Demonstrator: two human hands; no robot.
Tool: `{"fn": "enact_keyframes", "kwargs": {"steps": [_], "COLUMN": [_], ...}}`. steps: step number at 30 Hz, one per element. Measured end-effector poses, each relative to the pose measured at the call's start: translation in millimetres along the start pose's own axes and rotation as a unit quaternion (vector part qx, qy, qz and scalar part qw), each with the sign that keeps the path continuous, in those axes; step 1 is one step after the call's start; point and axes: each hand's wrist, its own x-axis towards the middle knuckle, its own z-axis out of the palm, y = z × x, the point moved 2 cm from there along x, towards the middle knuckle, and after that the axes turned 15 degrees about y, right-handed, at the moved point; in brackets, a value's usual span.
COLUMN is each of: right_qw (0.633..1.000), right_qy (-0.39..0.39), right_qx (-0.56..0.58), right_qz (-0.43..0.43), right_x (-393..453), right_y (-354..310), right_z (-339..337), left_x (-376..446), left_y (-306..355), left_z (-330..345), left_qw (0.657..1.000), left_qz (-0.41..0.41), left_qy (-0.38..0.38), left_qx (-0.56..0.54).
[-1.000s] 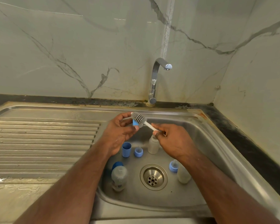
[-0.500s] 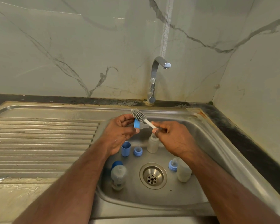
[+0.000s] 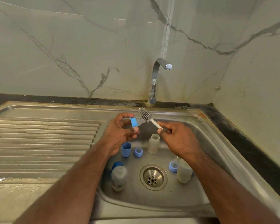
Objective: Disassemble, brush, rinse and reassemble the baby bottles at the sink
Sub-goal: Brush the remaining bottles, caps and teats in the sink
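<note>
Two hands worked over the sink (image 3: 217,143), above the far side of the basin. The left hand (image 3: 120,133) pinched a blue collar with its clear teat (image 3: 136,122) between thumb and fingertips, while the right hand (image 3: 176,138) gripped the white handle of a grey bottle brush (image 3: 146,115) in curled fingers. The step in hand looked like brushing: the bristle head lay against the teat's tip.

The collar stood on edge, its teat pointing right, toward the brush. The brush's long axis ran on a slant from the right hand up and away to the left, bristles at the far end, toward the tap (image 3: 157,75). No water showed at the spout.

Below, in the basin, stood an open bottle (image 3: 153,143), a blue cap (image 3: 126,149) and another collar with teat (image 3: 138,151) just beside it. A second bottle (image 3: 183,172) with a collar (image 3: 172,166) touching it stood right of the drain (image 3: 153,177), and a third bottle (image 3: 119,177) left of it.

The next move probably called for turning the collar in the fingertips so the bristles reached all round the teat, with a light grip on so small a part.
</note>
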Motion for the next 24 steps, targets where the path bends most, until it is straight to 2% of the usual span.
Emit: {"fn": "enact_keyframes", "kwargs": {"steps": [6,11,15,19,24], "right_qw": [0.999,0.997,0.998,0.997,0.998], "right_qy": [-0.032,-0.005,-0.025,-0.010,-0.027], "right_qx": [-0.025,-0.073,-0.052,-0.079,-0.047], "right_qz": [-0.027,-0.015,-0.034,-0.012,-0.023], "right_x": [-8,-1,-5,1,-4], "right_y": [-10,-8,-10,-4,-9], "right_z": [8,4,7,2,7], "left_x": [-1,-1,2,0,0], "left_y": [5,4,4,5,5], "left_z": [0,2,-1,-2,-2], "left_qw": [0.992,0.995,0.993,0.992,0.992], "left_qz": [-0.043,-0.036,-0.038,-0.043,-0.036], "left_qy": [0.025,0.029,0.042,0.040,0.043], "left_qx": [-0.112,-0.087,-0.102,-0.111,-0.113]}}
